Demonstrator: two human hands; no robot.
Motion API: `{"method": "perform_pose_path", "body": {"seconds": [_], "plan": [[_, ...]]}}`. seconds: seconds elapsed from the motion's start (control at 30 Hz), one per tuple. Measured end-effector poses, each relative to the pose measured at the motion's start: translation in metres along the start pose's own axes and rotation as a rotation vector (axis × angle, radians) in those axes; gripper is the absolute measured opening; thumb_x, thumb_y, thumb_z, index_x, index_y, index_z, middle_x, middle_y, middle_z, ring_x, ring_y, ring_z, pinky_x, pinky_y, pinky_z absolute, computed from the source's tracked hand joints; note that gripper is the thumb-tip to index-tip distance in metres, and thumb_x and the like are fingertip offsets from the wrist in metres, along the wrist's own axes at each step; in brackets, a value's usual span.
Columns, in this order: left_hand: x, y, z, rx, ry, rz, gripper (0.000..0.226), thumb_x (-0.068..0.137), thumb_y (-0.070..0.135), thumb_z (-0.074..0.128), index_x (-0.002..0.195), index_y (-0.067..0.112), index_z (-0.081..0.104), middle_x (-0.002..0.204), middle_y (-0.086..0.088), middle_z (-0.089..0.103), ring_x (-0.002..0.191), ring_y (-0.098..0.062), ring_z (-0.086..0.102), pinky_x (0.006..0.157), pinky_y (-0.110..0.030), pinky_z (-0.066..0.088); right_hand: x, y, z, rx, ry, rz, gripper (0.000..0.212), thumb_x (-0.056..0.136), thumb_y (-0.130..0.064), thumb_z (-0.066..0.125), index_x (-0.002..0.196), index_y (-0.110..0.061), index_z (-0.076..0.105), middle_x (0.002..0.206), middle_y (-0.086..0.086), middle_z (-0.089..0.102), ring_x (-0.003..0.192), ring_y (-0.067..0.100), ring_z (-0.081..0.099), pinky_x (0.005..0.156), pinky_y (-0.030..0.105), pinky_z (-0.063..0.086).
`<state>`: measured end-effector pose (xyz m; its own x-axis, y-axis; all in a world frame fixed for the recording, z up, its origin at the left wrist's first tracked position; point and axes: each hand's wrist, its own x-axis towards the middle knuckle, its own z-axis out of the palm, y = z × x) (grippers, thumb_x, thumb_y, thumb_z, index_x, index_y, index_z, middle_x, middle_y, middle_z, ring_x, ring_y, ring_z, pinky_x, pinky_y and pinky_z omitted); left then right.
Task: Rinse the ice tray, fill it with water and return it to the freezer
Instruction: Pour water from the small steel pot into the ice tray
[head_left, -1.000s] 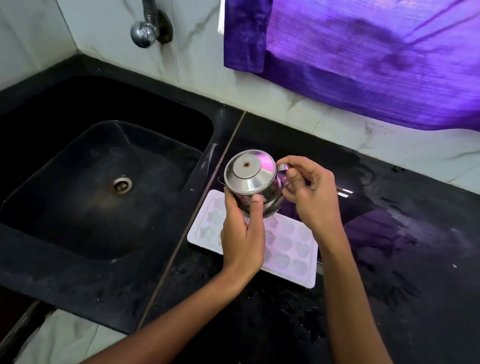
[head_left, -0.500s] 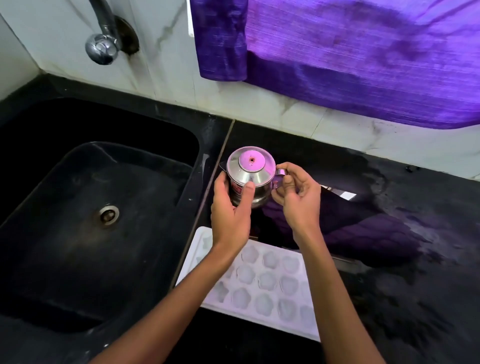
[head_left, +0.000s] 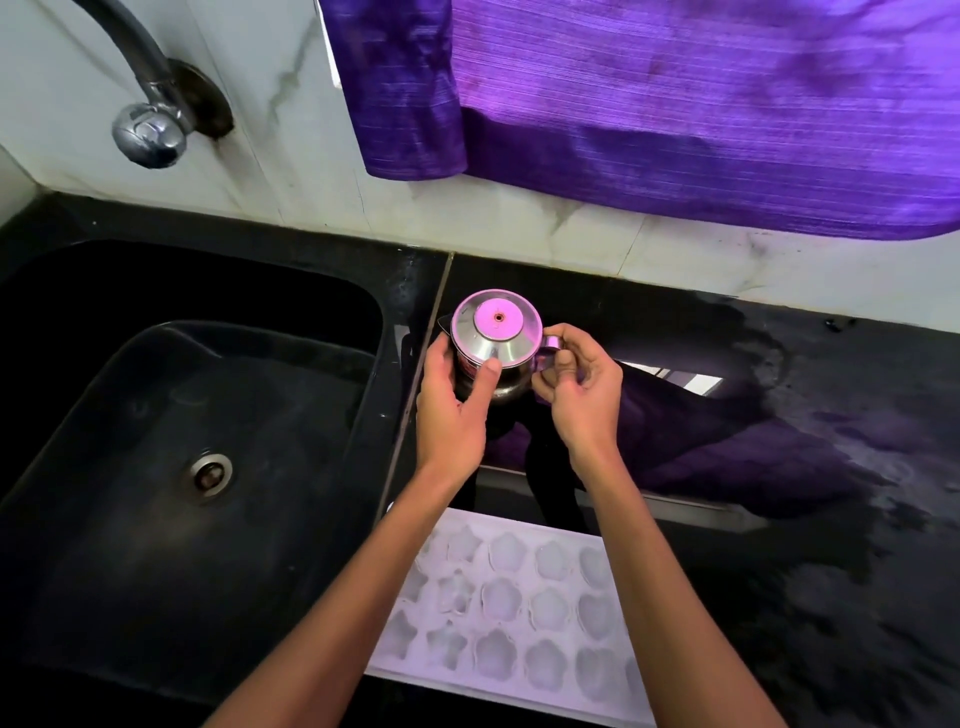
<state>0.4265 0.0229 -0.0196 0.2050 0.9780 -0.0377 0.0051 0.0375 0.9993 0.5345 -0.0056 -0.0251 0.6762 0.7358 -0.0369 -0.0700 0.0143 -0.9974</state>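
Both hands hold a small lidded steel jug (head_left: 496, 345) at the far side of the black countertop (head_left: 779, 571), just right of the seam beside the sink (head_left: 156, 415). The left hand (head_left: 451, 410) wraps the jug's body, thumb pressed up its near side and fingers curled around the left. The right hand (head_left: 584, 395) has its fingers curled around the jug's handle on the right (the lid mirrors the purple above). The white ice tray (head_left: 514, 608) lies flat on the countertop nearer the person, between the forearms, apart from the jug; its flower-shaped cells look pale and glossy, though I cannot tell whether they hold water. A purple cloth (head_left: 675, 104) hangs over the marble wall (head_left: 260, 156), and a chrome tap (head_left: 150, 130) juts out at far left
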Motion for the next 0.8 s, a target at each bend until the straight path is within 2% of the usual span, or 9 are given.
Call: {"method": "perform_pose_path", "body": {"seconds": [0.13, 0.3, 0.4, 0.47, 0.57, 0.63, 0.7, 0.8], "plan": [[0.002, -0.002, -0.002, -0.004, -0.021, 0.015, 0.050, 0.091, 0.011, 0.059, 0.137, 0.005, 0.039, 0.135, -0.007, 0.053, 0.127, -0.014, 0.049, 0.108, -0.036, 0.039, 0.001, 0.001, 0.001, -0.007, 0.012, 0.005, 0.029, 0.099, 0.001, 0.039, 0.099, -0.016, 0.062, 0.084, -0.002, 0.060, 0.078, 0.009, 0.056, 0.075, 0.026, 0.057], [0.003, -0.001, -0.008, 0.003, -0.057, 0.007, 0.054, 0.090, 0.012, 0.059, 0.139, 0.006, 0.037, 0.138, -0.007, 0.050, 0.129, -0.013, 0.047, 0.109, -0.033, 0.039, 0.000, 0.003, 0.001, -0.026, 0.000, -0.024, 0.030, 0.099, 0.001, 0.038, 0.100, -0.017, 0.062, 0.086, 0.002, 0.059, 0.079, 0.009, 0.056, 0.070, 0.020, 0.056], [0.005, 0.002, -0.014, 0.003, -0.094, -0.010, 0.056, 0.089, 0.008, 0.061, 0.140, 0.004, 0.037, 0.140, -0.009, 0.049, 0.129, -0.014, 0.046, 0.108, -0.030, 0.038, 0.000, 0.000, -0.003, -0.036, -0.047, -0.021, 0.030, 0.099, 0.001, 0.038, 0.101, -0.019, 0.061, 0.088, 0.001, 0.060, 0.081, 0.008, 0.058, 0.077, 0.023, 0.056], [0.006, 0.002, -0.020, 0.017, -0.092, -0.020, 0.058, 0.089, 0.006, 0.060, 0.141, 0.003, 0.035, 0.142, -0.011, 0.047, 0.130, -0.016, 0.046, 0.107, -0.026, 0.038, -0.001, -0.002, -0.006, -0.050, -0.079, -0.023, 0.029, 0.099, 0.000, 0.040, 0.106, -0.019, 0.061, 0.097, 0.002, 0.062, 0.084, 0.008, 0.061, 0.078, 0.022, 0.056], [0.003, 0.004, -0.030, 0.039, -0.049, -0.037, 0.054, 0.091, 0.008, 0.058, 0.141, 0.004, 0.036, 0.141, -0.013, 0.046, 0.127, -0.016, 0.047, 0.096, -0.014, 0.041, -0.003, -0.002, -0.015, -0.100, -0.055, -0.033, 0.035, 0.097, -0.001, 0.046, 0.116, -0.029, 0.057, 0.118, -0.001, 0.060, 0.101, 0.014, 0.063, 0.083, 0.026, 0.056], [0.001, 0.005, -0.038, 0.061, -0.031, -0.025, 0.051, 0.091, 0.009, 0.058, 0.139, 0.004, 0.040, 0.139, -0.014, 0.049, 0.121, -0.013, 0.050, 0.087, -0.006, 0.044, -0.008, -0.002, -0.021, -0.131, -0.021, -0.047, 0.041, 0.094, -0.002, 0.050, 0.115, -0.036, 0.056, 0.121, -0.004, 0.058, 0.111, 0.018, 0.061, 0.090, 0.034, 0.055], [-0.003, 0.007, -0.046, 0.074, -0.029, -0.003, 0.047, 0.091, 0.008, 0.057, 0.136, 0.002, 0.044, 0.134, -0.013, 0.053, 0.115, -0.010, 0.053, 0.083, -0.003, 0.045, -0.015, -0.005, -0.026, -0.138, -0.002, -0.061, 0.042, 0.093, 0.001, 0.051, 0.110, -0.038, 0.057, 0.119, -0.007, 0.059, 0.111, 0.022, 0.062, 0.094, 0.038, 0.053], [-0.013, 0.013, -0.059, 0.114, -0.062, 0.030, 0.044, 0.092, 0.009, 0.057, 0.134, 0.001, 0.047, 0.128, -0.011, 0.058, 0.113, -0.010, 0.056, 0.086, -0.007, 0.046, -0.029, -0.011, -0.033, -0.114, -0.001, -0.062, 0.037, 0.093, 0.005, 0.048, 0.108, -0.027, 0.060, 0.114, -0.003, 0.062, 0.098, 0.022, 0.066, 0.089, 0.033, 0.055]]}}
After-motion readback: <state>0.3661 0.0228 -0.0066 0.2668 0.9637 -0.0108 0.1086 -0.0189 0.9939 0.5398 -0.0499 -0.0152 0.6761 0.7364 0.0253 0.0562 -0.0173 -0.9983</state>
